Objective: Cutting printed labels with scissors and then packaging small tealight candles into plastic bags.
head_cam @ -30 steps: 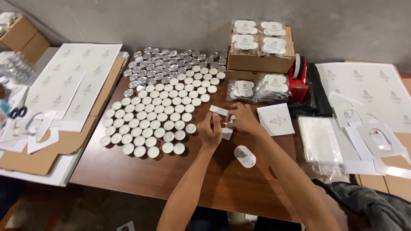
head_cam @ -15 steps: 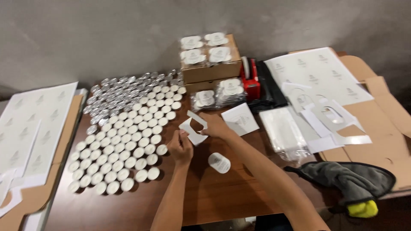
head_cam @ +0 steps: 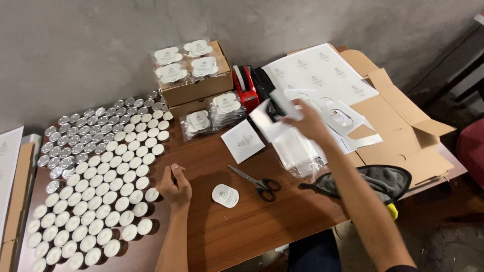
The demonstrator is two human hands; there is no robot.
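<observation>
Half a second ago both hands close together over the middle of the table, working on a small white piece; now well apart. Right hand (head_cam: 305, 121) stretched far to the right, fingers closed on a white backing sheet (head_cam: 269, 118) lifted above the stack of clear plastic bags (head_cam: 297, 151); exact grip blurred. Left hand (head_cam: 175, 187) resting on the brown table (head_cam: 252, 226), loosely curled with fingertips pinched together, whether something sits between them impossible to tell. Lying alone just right of this hand, a small bagged candle with white label (head_cam: 225, 195), touching nothing. Black scissors (head_cam: 257, 182), not seen on this part of the table before, now right beside the candle, blades pointing up-left. Left part of the table filled by rows of white tealight candles (head_cam: 101, 196), the nearest ones almost touching the left wrist. Behind, a cardboard box (head_cam: 199, 88) with packed candles on top, and a red tape dispenser (head_cam: 244, 88). Free wood surface mostly in the near middle, between scissors and front table edge; right edge covered by flat cardboard (head_cam: 403, 136) and a grey cloth (head_cam: 375, 181) hanging over the corner.
</observation>
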